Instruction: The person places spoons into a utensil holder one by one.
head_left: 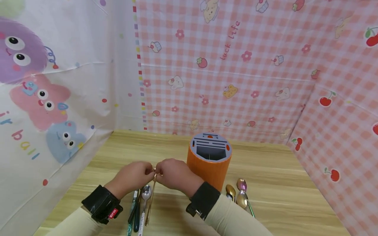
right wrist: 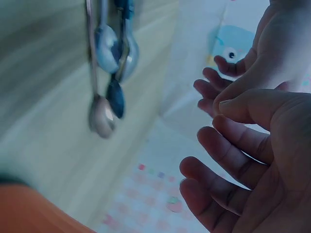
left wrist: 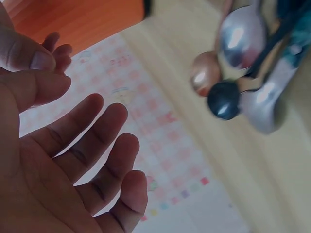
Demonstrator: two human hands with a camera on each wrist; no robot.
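My left hand (head_left: 133, 177) and right hand (head_left: 178, 175) meet at the fingertips over the left group of spoons. In the left wrist view the left fingers (left wrist: 87, 155) are spread and loosely bent, with nothing between them. The right fingers (right wrist: 226, 179) look just as relaxed in the right wrist view, and the two thumbs overlap there. Below the hands lie a copper-gold spoon (left wrist: 205, 75), a silver spoon (head_left: 146, 192), a dark spoon (left wrist: 224, 100) and a silver spoon with a teal patterned handle (left wrist: 265, 107). In the head view the hands overlap the gold spoon's bowl.
An orange round utensil holder (head_left: 206, 167) with a slotted grey top stands just beyond the right hand. To its right lie a gold spoon (head_left: 230, 190), a pink-purple spoon (head_left: 241, 185) and a pale gold spoon (head_left: 242, 199). Patterned cloth walls (head_left: 224, 82) border the wooden table (head_left: 271, 170).
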